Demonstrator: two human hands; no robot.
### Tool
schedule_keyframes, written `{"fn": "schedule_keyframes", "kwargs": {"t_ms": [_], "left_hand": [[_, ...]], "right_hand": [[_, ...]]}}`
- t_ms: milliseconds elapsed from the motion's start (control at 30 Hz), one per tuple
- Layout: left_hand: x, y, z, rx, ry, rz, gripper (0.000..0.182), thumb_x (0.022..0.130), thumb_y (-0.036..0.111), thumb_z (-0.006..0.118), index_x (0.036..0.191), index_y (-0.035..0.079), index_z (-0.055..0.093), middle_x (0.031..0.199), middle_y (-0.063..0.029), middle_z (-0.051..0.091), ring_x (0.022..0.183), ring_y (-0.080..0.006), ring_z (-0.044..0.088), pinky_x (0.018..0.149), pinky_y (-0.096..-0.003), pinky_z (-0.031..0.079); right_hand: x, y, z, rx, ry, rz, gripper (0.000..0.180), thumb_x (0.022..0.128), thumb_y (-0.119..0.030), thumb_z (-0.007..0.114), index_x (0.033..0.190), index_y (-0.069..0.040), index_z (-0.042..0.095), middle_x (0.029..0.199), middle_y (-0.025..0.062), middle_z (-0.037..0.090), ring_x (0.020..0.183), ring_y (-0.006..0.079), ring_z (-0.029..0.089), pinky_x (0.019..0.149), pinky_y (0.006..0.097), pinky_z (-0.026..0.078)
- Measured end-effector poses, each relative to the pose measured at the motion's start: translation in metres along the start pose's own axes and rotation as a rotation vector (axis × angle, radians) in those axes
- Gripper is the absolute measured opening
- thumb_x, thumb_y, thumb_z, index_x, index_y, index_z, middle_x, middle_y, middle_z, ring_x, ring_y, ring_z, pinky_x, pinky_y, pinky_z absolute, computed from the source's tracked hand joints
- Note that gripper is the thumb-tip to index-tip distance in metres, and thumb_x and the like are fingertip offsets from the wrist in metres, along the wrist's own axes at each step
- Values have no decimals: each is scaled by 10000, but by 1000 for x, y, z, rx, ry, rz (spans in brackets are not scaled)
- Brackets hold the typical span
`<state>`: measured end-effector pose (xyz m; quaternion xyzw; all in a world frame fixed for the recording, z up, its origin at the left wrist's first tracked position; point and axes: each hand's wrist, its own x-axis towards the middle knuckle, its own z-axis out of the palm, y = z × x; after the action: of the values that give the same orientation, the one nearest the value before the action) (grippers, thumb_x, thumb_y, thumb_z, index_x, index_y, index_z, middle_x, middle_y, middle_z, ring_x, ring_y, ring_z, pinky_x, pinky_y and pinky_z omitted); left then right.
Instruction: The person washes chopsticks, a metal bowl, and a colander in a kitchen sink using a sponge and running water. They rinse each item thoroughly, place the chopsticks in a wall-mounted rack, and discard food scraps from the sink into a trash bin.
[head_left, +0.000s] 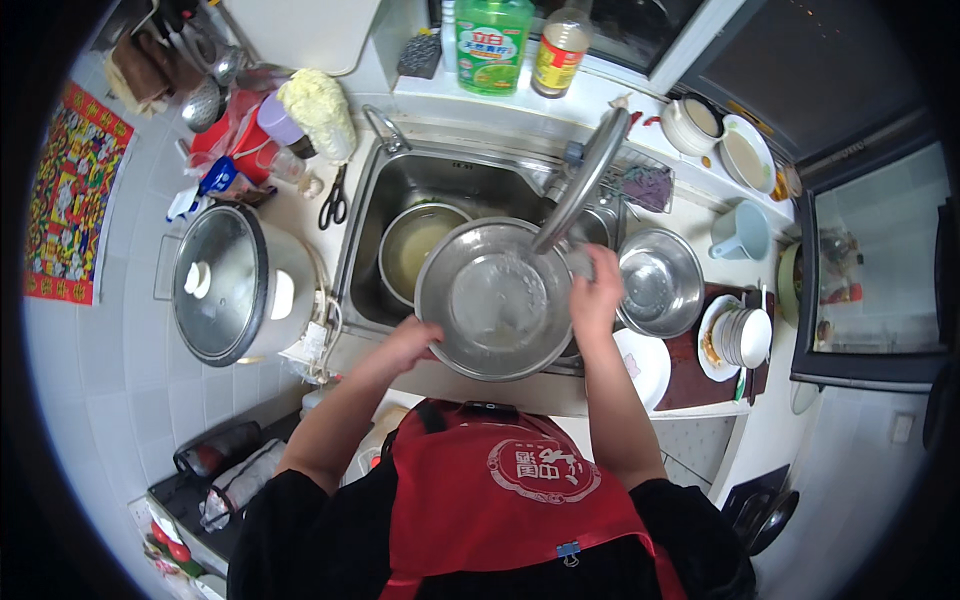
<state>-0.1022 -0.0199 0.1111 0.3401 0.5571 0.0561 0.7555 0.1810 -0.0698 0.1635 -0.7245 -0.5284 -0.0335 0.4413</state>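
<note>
A large stainless steel basin (491, 300) with some clear water in it is over the sink (480, 176), beneath the curved metal faucet (585, 180). My left hand (411, 343) grips its lower left rim. At the upper right rim is my right hand (596, 289), with something greyish at its fingertips that I cannot make out. Partly covered by the basin, a metal pot (412, 251) of cloudy yellowish liquid stands in the sink. A smaller steel bowl (660, 283) sits just right of my right hand.
Left of the sink are black scissors (333, 202) and a large lidded cooker (240, 289). To the right are a white plate (645, 371), stacked bowls (742, 337) and a light blue jug (741, 231). A green detergent bottle (493, 49) stands on the ledge behind.
</note>
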Motion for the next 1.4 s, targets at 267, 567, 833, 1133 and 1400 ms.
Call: {"fn": "schedule_keyframes", "kwargs": {"t_ms": [267,567,833,1133,1400], "left_hand": [[-23,21,115,-127,-497,-53,370,760,64,554,1111,-48,523,951,-139,620,805,-234,646,695,-363,555],[16,106,271,15,-580,-11,297,790,80,531,1010,-120,520,919,-203,621,784,-307,662,665,-293,580],[43,72,245,6,-530,48,634,797,400,669,1134,-92,454,956,-244,599,875,-293,637,795,-334,539],[181,-40,-88,243,858,120,532,745,151,637,1185,-76,441,1057,-218,592,996,-338,583,830,-395,465],[231,-83,-146,-43,519,-119,433,735,174,657,1098,-23,526,907,-155,627,770,-242,632,564,-345,512]], "right_hand": [[-103,55,-153,1008,318,1119,285,917,-179,518,1168,-45,506,1104,75,590,956,179,583,830,319,462],[-137,22,-106,1200,-151,1257,218,904,-236,568,982,-32,579,779,33,585,595,110,523,515,221,404],[-114,14,-55,1061,-305,1285,186,899,-224,572,1001,-69,575,809,7,592,626,85,517,516,228,396],[-117,1,-7,842,-644,1304,205,891,-231,576,987,-51,589,788,23,596,620,107,532,523,247,407],[-121,-1,-6,703,-676,1288,219,886,-242,584,986,-47,584,785,23,602,642,100,529,534,238,396]]}}
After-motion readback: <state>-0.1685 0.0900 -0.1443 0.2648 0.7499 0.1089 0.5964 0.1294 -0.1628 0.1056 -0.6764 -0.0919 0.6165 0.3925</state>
